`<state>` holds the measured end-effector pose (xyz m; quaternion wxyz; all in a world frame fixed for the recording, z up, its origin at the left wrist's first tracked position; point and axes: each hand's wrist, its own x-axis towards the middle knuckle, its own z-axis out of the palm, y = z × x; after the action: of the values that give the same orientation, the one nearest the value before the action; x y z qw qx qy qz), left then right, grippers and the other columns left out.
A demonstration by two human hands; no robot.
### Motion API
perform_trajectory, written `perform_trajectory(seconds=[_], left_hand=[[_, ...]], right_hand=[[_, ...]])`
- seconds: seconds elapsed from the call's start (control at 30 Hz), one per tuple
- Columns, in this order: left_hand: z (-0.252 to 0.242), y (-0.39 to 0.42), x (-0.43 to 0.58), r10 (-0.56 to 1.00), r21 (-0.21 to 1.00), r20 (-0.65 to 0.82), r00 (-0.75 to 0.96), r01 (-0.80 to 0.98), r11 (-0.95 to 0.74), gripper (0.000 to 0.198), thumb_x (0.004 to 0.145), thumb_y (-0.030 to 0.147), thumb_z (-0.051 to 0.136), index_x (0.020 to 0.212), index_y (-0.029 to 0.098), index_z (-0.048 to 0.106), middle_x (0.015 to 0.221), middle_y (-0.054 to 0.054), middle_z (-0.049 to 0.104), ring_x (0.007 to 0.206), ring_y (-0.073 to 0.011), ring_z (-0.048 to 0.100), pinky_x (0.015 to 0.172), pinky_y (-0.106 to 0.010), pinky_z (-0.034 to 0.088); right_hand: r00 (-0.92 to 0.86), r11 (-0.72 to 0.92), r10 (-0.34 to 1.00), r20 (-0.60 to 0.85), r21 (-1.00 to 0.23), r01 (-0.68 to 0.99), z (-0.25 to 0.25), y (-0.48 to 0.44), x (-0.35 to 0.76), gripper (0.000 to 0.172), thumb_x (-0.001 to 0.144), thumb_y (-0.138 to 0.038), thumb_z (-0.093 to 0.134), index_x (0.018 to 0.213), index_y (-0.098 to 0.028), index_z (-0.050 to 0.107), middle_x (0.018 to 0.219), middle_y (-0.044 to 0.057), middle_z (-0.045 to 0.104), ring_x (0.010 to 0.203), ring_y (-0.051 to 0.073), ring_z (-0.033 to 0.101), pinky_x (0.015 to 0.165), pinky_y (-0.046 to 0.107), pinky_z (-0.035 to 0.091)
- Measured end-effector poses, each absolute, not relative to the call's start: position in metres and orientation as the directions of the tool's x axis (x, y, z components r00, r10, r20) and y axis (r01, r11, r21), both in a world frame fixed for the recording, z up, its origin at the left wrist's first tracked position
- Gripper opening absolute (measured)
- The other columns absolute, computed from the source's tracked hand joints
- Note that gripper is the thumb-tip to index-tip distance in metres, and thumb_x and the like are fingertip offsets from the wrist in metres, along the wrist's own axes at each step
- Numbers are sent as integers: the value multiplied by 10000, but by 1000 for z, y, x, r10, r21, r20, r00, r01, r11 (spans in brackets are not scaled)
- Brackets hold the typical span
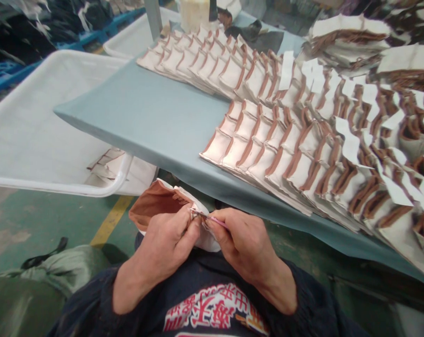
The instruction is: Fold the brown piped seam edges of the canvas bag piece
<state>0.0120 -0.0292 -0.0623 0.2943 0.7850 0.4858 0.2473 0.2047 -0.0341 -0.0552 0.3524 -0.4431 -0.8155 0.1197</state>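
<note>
My left hand (170, 241) is closed on the edge of a white fabric piece with a reddish-brown inner side (152, 206), pinching it between thumb and fingers. The piece gapes open toward the left, just above my lap. In my closed right hand (245, 238) is a thin pointed tool with a pink handle (217, 222). Its dark metal tip reaches the edge of the piece beside my left thumb. What kind of tool it is I cannot make out. My right fingers are close against the white side of the piece, which they partly hide.
A blue-grey table (145, 107) spans ahead, bearing overlapping rows of similar white and brown pieces (254, 145). White paper strips (348, 140) lie on some. At left stands a white plastic bin (57, 121) with a few pieces inside. A green sack (47, 281) rests on the floor.
</note>
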Motion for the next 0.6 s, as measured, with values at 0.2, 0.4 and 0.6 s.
perform_trajectory(seconds=[0.2,0.4,0.6], left_hand=[[-63,-27,5,879,556,99,467,706,-438,264,1036,205,415,805,224,541,652,-6,680,555,-198,676,558,-307,361],[-65,-23,2,840,454,151,522,718,-528,244,1012,170,434,815,212,571,605,1,670,508,-199,660,516,-308,335],[-61,-22,4,832,562,171,528,641,-522,240,993,145,433,787,219,532,608,15,639,502,-168,616,519,-287,339]], right_hand=[[-356,544,836,417,-550,633,-60,-36,205,282,1133,-258,467,902,-211,622,741,30,757,643,160,718,615,270,509],[-344,504,863,369,-585,635,-61,-40,207,264,1123,-247,476,906,-209,621,758,35,760,639,158,716,609,268,503],[-306,519,852,425,-609,600,-66,-44,207,207,1097,-215,514,917,-217,617,745,21,753,621,152,708,591,257,511]])
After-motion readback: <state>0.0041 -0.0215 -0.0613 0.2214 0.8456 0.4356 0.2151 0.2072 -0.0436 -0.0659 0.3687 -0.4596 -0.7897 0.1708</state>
